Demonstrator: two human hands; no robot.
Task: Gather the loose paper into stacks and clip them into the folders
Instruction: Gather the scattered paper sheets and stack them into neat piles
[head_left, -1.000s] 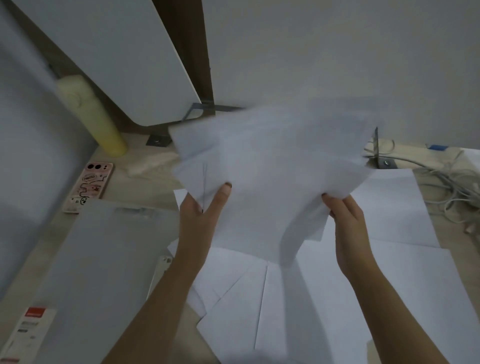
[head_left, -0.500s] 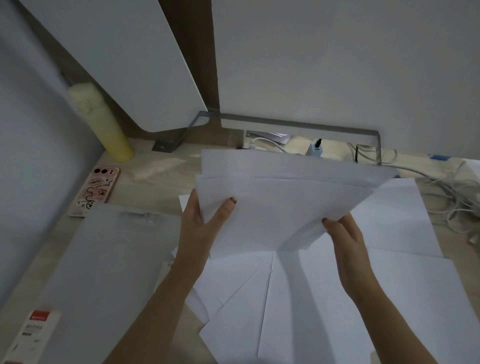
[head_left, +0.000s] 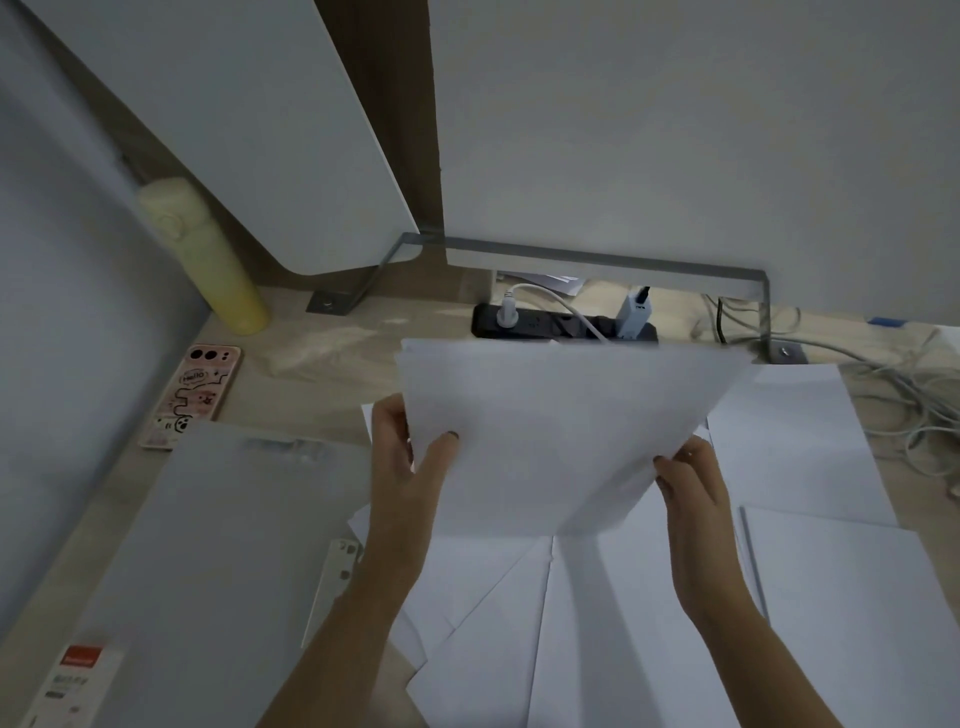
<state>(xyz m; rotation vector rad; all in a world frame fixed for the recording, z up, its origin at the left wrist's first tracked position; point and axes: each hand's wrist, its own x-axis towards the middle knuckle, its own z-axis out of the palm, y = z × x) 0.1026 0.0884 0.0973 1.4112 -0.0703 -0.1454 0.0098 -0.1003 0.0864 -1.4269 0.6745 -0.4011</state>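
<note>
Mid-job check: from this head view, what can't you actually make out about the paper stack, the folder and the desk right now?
- Held stack, head view: sheet count unreadable; edges blur together.
- Left hand and right hand: fingers behind the stack are hidden by the paper.
- Grey folder: its clip is blurred; open or shut unclear.
- Red label: print too small, cut by the frame edge.
- Power strip: front hidden by the stack.

phone case: "Hello" | red-topped label on grey folder: print unreadable
</note>
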